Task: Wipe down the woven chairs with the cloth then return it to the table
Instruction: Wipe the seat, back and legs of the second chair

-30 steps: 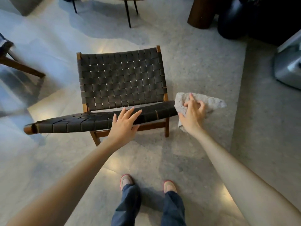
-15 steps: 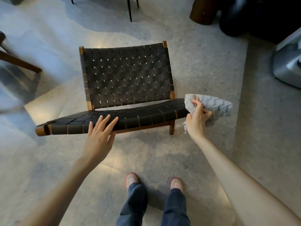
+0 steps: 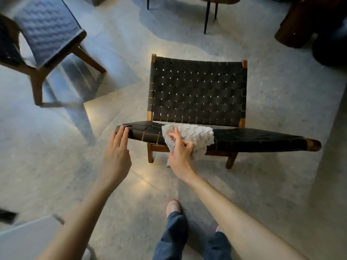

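Note:
A low woven chair with dark straps and a wooden frame stands in front of me. A pale grey textured cloth lies draped over the front edge of its seat, left of the middle. My right hand grips the cloth's left part and presses it onto the seat. My left hand has straight fingers, and their tips touch the seat's left end. A second woven chair stands at the upper left, blurred.
Thin black furniture legs stand behind the chair. A dark brown rounded block sits at the upper right. A white surface shows at the lower left corner. My feet stand on the polished stone floor.
My right hand has carried the cloth from beyond the seat's right end onto the seat, left of the middle. My left hand has slid to the seat's left end. The view has shifted left.

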Motion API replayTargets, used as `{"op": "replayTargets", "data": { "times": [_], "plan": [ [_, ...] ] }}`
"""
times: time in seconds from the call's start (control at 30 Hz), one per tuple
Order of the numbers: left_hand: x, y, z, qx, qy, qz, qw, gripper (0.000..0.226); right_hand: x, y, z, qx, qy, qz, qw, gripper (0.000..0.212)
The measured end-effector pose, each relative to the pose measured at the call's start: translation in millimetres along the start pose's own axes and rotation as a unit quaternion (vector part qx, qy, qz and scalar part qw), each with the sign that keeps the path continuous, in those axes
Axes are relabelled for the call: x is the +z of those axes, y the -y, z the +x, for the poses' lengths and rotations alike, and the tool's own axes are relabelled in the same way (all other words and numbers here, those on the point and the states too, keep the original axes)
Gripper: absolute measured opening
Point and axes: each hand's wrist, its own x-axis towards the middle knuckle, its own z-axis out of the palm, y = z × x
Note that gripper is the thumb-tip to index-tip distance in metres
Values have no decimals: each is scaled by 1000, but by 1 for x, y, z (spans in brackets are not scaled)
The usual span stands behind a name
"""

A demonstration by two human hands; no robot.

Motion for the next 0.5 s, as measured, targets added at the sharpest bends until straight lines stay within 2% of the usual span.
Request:
{"op": "replayTargets", "data": {
  "times": [0.13, 0.27, 0.37, 0.43, 0.5],
  "plan": [
    [-4, 24, -5, -26, -18, -52, 998, 74, 38, 43, 24, -4, 104, 45, 994, 67],
    [-4, 48, -10, -39, -54, -100, 993, 69, 59, 84, 54, -23, 163, 55, 985, 50],
    [-6, 62, -14, -59, -84, -144, 984, 66, 63, 92, 71, -93, 214, -21, 972, 47],
    [-9, 67, -19, -68, -93, -164, 980, 66, 58, 88, 83, -157, 210, -120, 957, 47],
    [-10, 70, -24, -68, -97, -178, 977, 62, 56, 82, 96, -237, 211, -258, 913, 45]
  ]
}}
